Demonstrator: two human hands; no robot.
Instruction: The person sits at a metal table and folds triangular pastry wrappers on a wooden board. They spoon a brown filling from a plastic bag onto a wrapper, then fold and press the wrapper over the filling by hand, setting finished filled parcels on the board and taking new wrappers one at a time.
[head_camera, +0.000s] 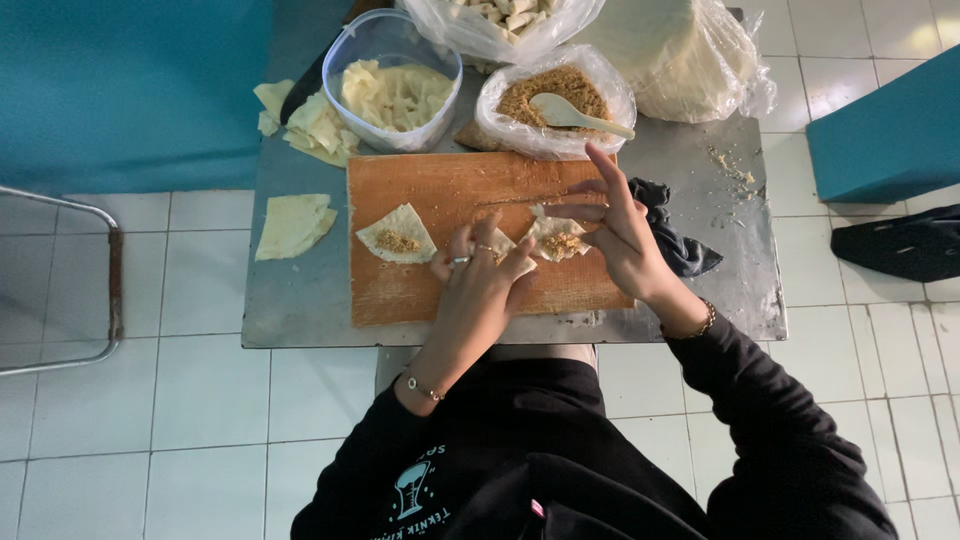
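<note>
Head: metal table (300, 300), tiled floor (150, 400).

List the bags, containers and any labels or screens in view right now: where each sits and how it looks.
Clear plastic bag: behind the cutting board, open, brown crumbly filling, pale spoon inside.
Clear plastic tub: back left, rounded, pale wrapper sheets inside.
Large clear bag: back right, stacked pale sheets.
Another clear bag: back edge, pale chunks, partly cut off.
No labels, signs or screens on the table.
</note>
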